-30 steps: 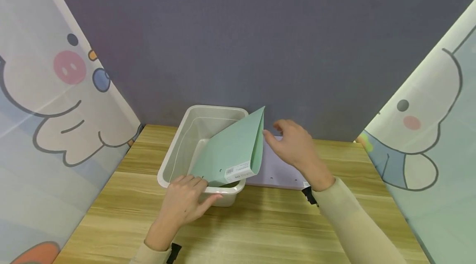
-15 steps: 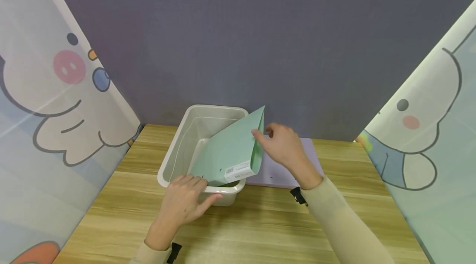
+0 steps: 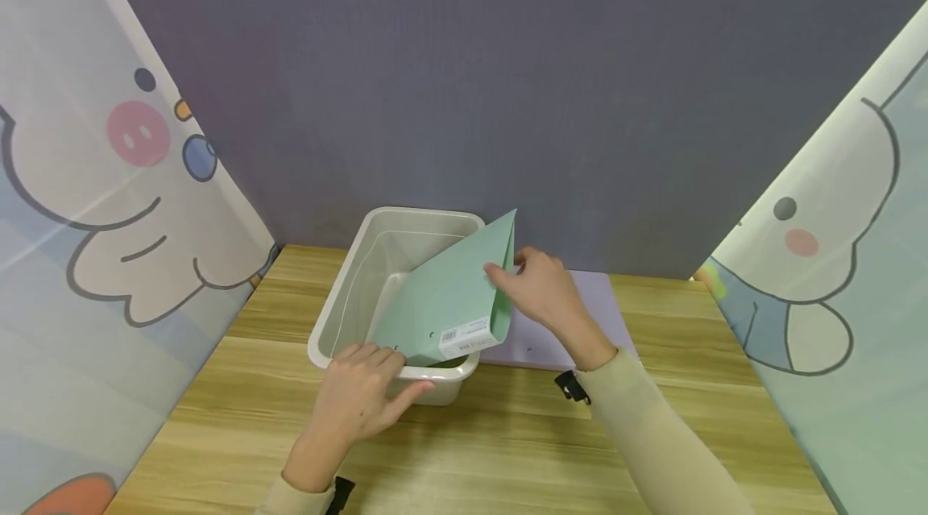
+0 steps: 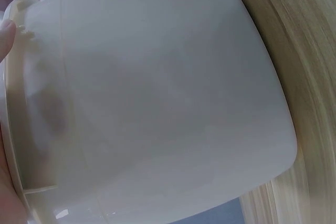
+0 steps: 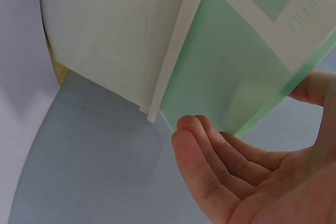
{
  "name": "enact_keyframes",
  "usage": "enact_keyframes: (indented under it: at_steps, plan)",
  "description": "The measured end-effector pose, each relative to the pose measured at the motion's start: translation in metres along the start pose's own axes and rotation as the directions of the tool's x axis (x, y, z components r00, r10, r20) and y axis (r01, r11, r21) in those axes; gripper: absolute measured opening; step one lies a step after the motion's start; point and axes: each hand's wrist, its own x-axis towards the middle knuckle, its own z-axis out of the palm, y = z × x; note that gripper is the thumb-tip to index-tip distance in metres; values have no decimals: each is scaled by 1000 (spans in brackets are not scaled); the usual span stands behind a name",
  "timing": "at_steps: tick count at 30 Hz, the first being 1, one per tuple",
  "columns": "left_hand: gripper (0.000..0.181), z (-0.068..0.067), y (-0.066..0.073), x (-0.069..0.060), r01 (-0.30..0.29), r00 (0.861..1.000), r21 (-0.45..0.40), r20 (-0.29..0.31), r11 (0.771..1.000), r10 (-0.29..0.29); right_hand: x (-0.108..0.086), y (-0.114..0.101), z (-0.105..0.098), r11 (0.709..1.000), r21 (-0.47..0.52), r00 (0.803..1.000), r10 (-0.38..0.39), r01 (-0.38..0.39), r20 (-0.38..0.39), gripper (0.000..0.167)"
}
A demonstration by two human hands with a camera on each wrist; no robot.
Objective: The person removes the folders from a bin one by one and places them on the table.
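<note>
A mint green file folder (image 3: 442,289) leans tilted in a pale grey plastic bin (image 3: 341,289), its upper right end sticking out above the rim. My right hand (image 3: 540,289) holds the folder's raised edge, thumb on the near cover and fingers behind. The right wrist view shows my right fingers (image 5: 210,156) curled at the green folder (image 5: 210,66), which bears "CLIP FILE" lettering. My left hand (image 3: 362,394) grips the bin's near rim, fingers over the inside and thumb outside. In the left wrist view the bin wall (image 4: 157,98) fills most of the picture.
A lilac folder (image 3: 602,305) lies flat on the wood-grain table (image 3: 522,450), right of the bin and partly under my right arm. A dark grey panel (image 3: 551,96) stands behind the table, with cartoon-printed sheets (image 3: 87,201) at both sides.
My right hand has moved left from beside the green folder and taken hold of its edge. The left hand, bin and folder stay where they were.
</note>
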Motion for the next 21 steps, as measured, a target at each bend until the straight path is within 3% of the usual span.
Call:
enact_keyframes:
  at_steps: [4, 6, 8, 10, 14, 18, 21]
  plan:
    - [53, 0, 0, 0, -1, 1000, 2, -2, 1000, 1, 3, 2, 4, 996, 87, 999, 29, -31, 20, 67]
    - [52, 0, 0, 0, 1, 1000, 4, 1, 1000, -1, 4, 3, 6, 980, 197, 999, 32, -40, 43, 64]
    - [52, 0, 0, 0, 2, 1000, 7, 2, 1000, -2, 6, 4, 9, 941, 335, 997, 28, -51, 73, 63]
    - [52, 0, 0, 0, 3, 1000, 9, 2, 1000, -3, 7, 6, 12, 882, 466, 995, 20, -65, 102, 62]
    - [58, 1, 0, 0, 5, 1000, 16, 0, 1000, -5, 8, 9, 17, 791, 606, 992, 7, -85, 130, 63]
    - [64, 1, 0, 0, 6, 1000, 17, -9, 1000, -6, 9, 10, 18, 744, 660, 989, 6, -104, 149, 66]
    - [64, 1, 0, 1, 4, 1000, 14, -14, 1000, -3, 10, 10, 18, 726, 678, 987, 0, -112, 163, 68]
